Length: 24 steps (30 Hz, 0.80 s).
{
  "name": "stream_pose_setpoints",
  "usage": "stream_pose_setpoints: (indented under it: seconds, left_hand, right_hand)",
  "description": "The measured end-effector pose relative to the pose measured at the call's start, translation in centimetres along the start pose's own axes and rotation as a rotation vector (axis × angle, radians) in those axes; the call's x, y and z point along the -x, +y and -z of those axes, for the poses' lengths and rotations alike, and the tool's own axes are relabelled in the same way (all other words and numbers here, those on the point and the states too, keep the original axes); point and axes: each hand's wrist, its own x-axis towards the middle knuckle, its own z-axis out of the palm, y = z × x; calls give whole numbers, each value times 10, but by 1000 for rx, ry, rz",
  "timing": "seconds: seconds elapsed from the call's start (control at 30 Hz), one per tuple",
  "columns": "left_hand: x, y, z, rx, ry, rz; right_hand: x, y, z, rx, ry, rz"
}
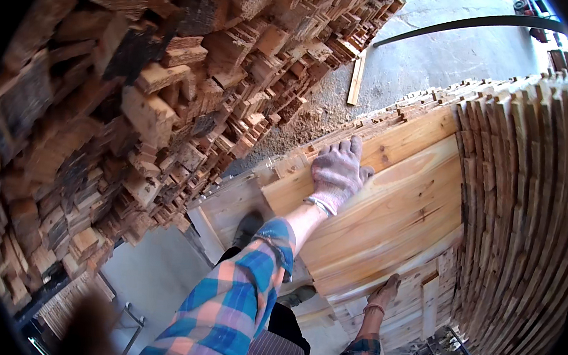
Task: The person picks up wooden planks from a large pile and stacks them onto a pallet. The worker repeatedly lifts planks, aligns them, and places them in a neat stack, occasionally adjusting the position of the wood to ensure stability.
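Note:
Several pale wooden boards (396, 193) lie side by side in front of me, with knots and streaked grain. My left hand (338, 172), in a stained light glove, is at the narrow board (413, 142) along their far-left side. Its fingers curl over that board, and the thumb sticks out to the right. At the near-right edge of the wide boards is my right hand (383, 293), its fingers close together against the edge. Their tips are partly hidden and slightly blurred. It appears to be gloved too.
A tall, uneven pile of stacked wood pieces (164, 94) rises on the left. Layered boards form a high stack (515, 202) on the right. Sawdust and chips (301, 129) and a loose slat (356, 80) lie on the concrete floor (434, 52). A dark shoe (248, 228) shows below my left arm.

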Motion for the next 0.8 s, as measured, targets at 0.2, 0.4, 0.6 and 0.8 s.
stream_pose_setpoints:
  seconds: [0.2, 0.4, 0.6, 0.8]
  left_hand:
    - [62, -33, 10, -20, 239, 34]
    - [248, -49, 152, 372, 30, 156]
    - [477, -97, 293, 822, 519, 371]
    - [471, -145, 426, 845, 1142, -37]
  right_hand:
    - [29, -27, -23, 299, -118, -178]
    - [14, 2, 32, 890, -573, 463]
    - [226, -41, -10, 990, -1262, 308]
    - [385, -186, -115, 733, -1666, 585]
